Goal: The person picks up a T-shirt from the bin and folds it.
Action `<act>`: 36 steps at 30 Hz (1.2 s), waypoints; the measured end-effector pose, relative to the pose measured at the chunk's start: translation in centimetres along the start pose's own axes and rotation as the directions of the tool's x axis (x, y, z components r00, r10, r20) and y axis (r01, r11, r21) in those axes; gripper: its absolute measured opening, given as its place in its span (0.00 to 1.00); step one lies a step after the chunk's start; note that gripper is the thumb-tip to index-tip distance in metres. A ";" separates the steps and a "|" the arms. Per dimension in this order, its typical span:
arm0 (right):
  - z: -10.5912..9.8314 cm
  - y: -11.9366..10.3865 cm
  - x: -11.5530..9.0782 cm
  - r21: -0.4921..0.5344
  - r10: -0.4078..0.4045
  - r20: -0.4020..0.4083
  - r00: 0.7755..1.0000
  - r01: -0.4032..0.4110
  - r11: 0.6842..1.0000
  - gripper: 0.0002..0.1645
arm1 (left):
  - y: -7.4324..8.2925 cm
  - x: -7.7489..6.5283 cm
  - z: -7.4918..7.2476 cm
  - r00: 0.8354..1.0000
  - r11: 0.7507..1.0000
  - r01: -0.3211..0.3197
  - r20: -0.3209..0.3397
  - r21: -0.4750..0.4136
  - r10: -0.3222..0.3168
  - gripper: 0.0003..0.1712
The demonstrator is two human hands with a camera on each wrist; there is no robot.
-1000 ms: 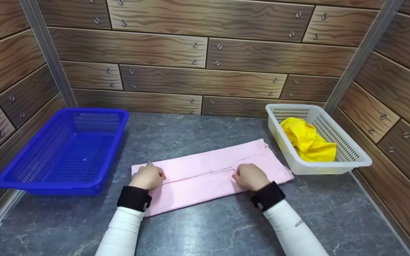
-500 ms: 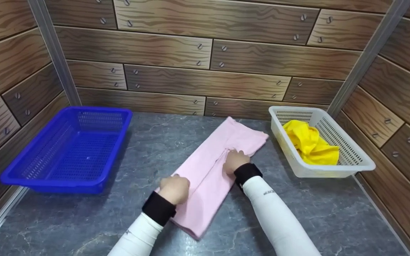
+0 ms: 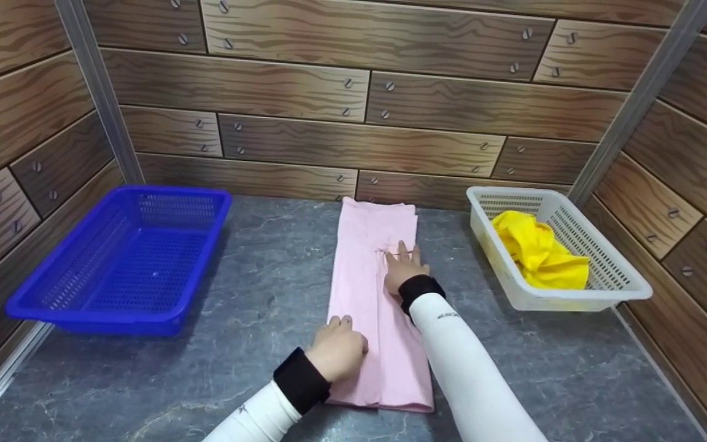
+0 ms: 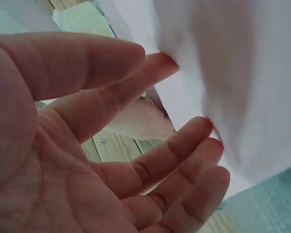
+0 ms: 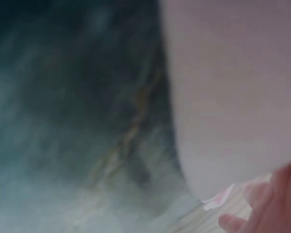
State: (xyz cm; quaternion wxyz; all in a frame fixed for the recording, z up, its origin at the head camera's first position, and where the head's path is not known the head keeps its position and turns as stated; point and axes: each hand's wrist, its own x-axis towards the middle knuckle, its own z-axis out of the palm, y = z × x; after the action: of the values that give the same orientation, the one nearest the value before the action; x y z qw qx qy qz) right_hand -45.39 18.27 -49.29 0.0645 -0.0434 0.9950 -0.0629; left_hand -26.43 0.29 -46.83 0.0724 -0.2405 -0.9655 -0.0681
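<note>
A pink cloth [image 3: 359, 288], folded into a long strip, lies lengthwise away from me in the middle of the table. Two folded edges meet along its centre, with a small bunched spot near the right fingers. My left hand [image 3: 338, 350] is at its near left side; in the left wrist view the slightly bent fingers [image 4: 184, 150] touch the cloth with their tips, the thumb apart from it. My right hand [image 3: 404, 270] rests with spread fingers on the right half, farther up. The right wrist view shows only part of that hand [image 5: 276, 199] beside the pale cloth.
A blue perforated basket [image 3: 99, 320] stands on the left with nothing in it. On the right a white basket [image 3: 574, 299] holds a crumpled yellow cloth [image 3: 537, 252]. Wood-patterned walls [image 3: 292, 144] enclose the grey marbled table [image 3: 267, 270] at the back and sides.
The pink cloth has turned from lying crosswise to pointing away from me, its right end swinging to the back. Both hands moved with it, and the right fingers have straightened and spread.
</note>
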 end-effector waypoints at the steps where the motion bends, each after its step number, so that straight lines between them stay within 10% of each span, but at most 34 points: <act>1: -0.1 0.1 0.0 0.007 0.006 0.013 1.000 -0.006 1.000 0.40 | 0.1 0.0 -0.1 1.000 1.000 0.001 0.005 -0.004 -0.001 0.08; 8: -0.9 0.6 -2.4 0.159 0.010 0.035 0.999 -0.015 0.987 0.44 | 0.6 -0.3 -0.2 1.000 1.000 0.003 0.020 -0.009 -0.003 0.07; 16: -0.8 0.9 -10.5 0.135 -0.154 -0.001 0.988 0.152 0.979 0.41 | 0.4 -0.5 0.0 0.999 1.000 -0.020 0.027 0.017 0.020 0.07; 25: 0.1 0.2 -19.4 0.088 -0.386 -0.033 0.922 0.387 0.918 0.30 | 1.1 -1.6 -0.1 0.993 0.993 -0.058 0.108 0.099 0.047 0.10; 29: 0.0 -0.3 -21.2 -0.034 -0.487 -0.145 0.861 0.488 0.872 0.10 | 1.9 -2.4 -0.6 0.990 0.995 -0.076 0.122 0.060 0.068 0.12; 36: 0.1 -0.6 -22.7 -0.108 -0.525 -0.222 0.822 0.514 0.851 0.17 | 2.9 -3.8 -0.9 0.982 0.985 -0.157 0.118 0.075 0.147 0.23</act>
State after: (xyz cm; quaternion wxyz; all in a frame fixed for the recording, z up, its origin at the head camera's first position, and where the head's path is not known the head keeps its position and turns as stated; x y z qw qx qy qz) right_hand -22.95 19.82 -46.50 -0.0784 -0.3061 0.9468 -0.0613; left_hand -21.67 1.01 -46.35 0.0331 -0.3138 -0.9489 -0.0080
